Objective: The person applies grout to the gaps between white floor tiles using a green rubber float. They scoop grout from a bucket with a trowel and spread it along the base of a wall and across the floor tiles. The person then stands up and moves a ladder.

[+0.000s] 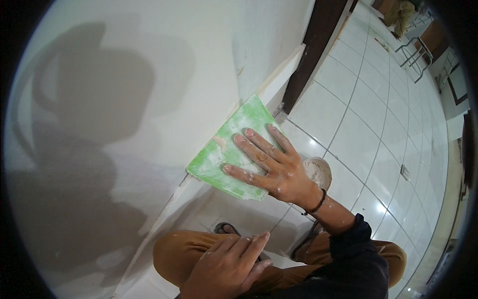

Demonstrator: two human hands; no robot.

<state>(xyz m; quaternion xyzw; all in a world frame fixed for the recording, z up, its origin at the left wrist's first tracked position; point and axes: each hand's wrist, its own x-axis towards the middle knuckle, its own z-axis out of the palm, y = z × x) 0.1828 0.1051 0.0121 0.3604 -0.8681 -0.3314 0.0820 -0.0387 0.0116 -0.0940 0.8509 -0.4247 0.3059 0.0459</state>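
Note:
My right hand (286, 174) is on a flat green plastic putty spreader (214, 169), its fingers spread over the upper face. White paste smears the spreader and my fingertips; any grip underneath is hidden. One long edge of the spreader meets the white wall (199, 89) just above the baseboard ledge (186, 185). Beyond my right wrist, partly covered by it, a round tub (321, 172) of whitish putty stands on the floor. My left hand (226, 264) rests over my bent knee, palm down, fingers stretched out and nothing seen in it.
Dark door frame (316, 50) rises where the wall ends. Glossy white tiles (358, 124) cover the floor, with a small drain grate (405, 172) at right. A metal-legged stool frame (418, 57) stands farther off, near another person's legs (402, 17). My sandalled foot (228, 229) is below the spreader.

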